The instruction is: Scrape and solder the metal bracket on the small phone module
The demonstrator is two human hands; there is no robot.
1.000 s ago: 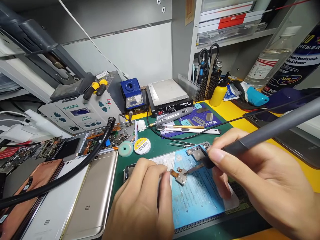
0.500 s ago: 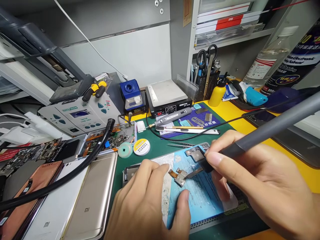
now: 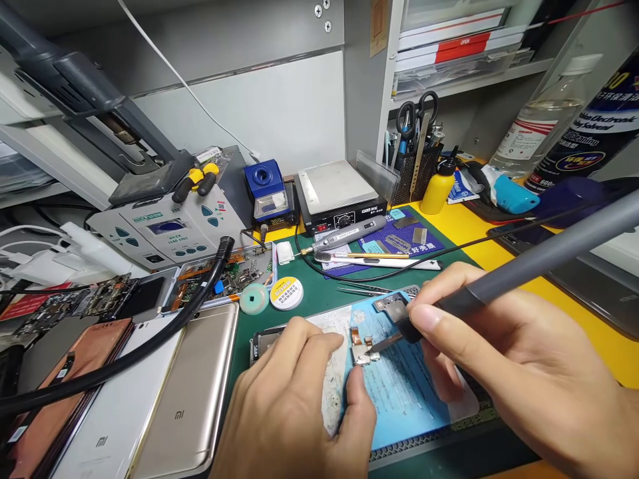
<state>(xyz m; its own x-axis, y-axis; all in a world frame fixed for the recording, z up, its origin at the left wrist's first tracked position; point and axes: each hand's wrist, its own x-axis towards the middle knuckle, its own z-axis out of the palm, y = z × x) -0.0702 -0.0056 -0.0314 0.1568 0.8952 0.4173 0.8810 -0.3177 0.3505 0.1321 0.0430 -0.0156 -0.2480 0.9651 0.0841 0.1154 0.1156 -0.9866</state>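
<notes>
A small silvery metal part with an orange flex cable, like a phone camera module (image 3: 360,354), lies on a blue and white plate (image 3: 399,426). My right hand (image 3: 504,359) grips a soldering iron (image 3: 479,293) like a pen, and its flat tip touches the top of the module. My left hand (image 3: 294,399) rests over the plate's left part with thumb and fingers apart. Its thumb tip is at the module's lower edge, the index finger a little to its left. A second grey module (image 3: 392,306) sits near the plate's far edge, partly behind the iron.
Phones (image 3: 184,399) lie at the left, under a thick black hose (image 3: 150,346). Behind stand a hot-air station (image 3: 170,226), a blue soldering station (image 3: 263,183) and a heating plate (image 3: 332,189). Tweezers (image 3: 359,291) lie beyond the plate, near a yellow bottle (image 3: 438,186).
The module has turned on the plate, its flex cable now pointing away from me. My left thumb has moved up to its edge. The whole view has shifted slightly.
</notes>
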